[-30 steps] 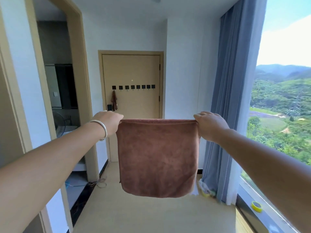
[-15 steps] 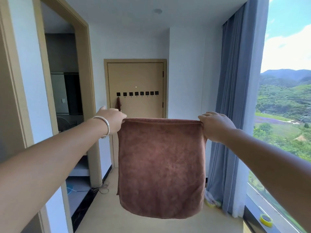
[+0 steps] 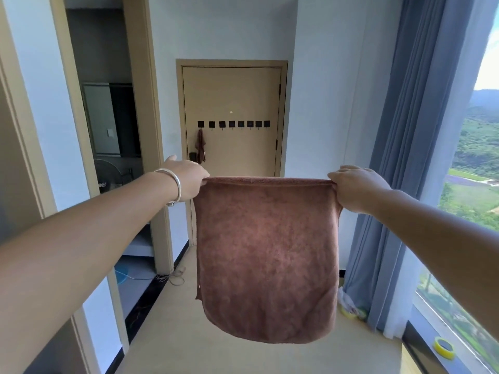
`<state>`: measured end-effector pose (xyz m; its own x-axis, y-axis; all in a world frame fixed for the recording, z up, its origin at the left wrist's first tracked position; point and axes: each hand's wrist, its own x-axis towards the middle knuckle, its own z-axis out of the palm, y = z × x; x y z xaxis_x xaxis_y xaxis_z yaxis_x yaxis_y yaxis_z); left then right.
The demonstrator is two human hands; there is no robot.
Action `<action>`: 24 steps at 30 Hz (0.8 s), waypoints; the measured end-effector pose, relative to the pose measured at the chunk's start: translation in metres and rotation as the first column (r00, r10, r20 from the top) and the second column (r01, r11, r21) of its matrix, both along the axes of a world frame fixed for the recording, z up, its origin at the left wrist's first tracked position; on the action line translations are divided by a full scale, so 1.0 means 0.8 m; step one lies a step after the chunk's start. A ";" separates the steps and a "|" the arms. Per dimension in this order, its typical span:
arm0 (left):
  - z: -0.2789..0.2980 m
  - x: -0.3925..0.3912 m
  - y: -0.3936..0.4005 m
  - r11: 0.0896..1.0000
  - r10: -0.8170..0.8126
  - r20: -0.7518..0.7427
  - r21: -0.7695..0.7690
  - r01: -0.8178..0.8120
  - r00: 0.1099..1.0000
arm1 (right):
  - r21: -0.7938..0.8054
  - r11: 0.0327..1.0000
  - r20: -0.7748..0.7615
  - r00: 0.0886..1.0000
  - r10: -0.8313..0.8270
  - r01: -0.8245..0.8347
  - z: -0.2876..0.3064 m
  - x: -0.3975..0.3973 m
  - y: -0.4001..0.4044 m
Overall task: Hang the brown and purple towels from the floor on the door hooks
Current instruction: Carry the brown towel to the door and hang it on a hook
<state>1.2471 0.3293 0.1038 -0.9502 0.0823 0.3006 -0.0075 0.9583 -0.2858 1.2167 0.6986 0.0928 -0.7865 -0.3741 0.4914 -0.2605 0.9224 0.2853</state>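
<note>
A brown towel (image 3: 267, 255) hangs spread out in front of me, held up by its top edge. My left hand (image 3: 186, 176), with a silver bangle on the wrist, pinches the top left corner. My right hand (image 3: 356, 187) grips the top right corner. Straight ahead stands a tan door (image 3: 243, 98) with a row of several black hooks (image 3: 233, 124). A small brown cloth (image 3: 201, 145) hangs from the leftmost hook. No purple towel shows in this view.
A doorway (image 3: 108, 157) opens on the left into a darker room. Blue curtains (image 3: 399, 157) and a tall window (image 3: 475, 184) run along the right. Yellow tape rolls (image 3: 444, 348) lie by the window sill, and a cord (image 3: 172, 278) lies on the floor near the door frame.
Both hands have kept their hold on the towel's top corners. The door and hooks appear larger and nearer than a second ago, and the towel hangs lower in view.
</note>
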 end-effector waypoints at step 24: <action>0.020 -0.252 -0.196 0.989 0.132 0.051 -0.067 -0.128 0.990 | -0.017 0.996 0.039 0.995 0.093 -0.092 0.023 -0.316 -0.203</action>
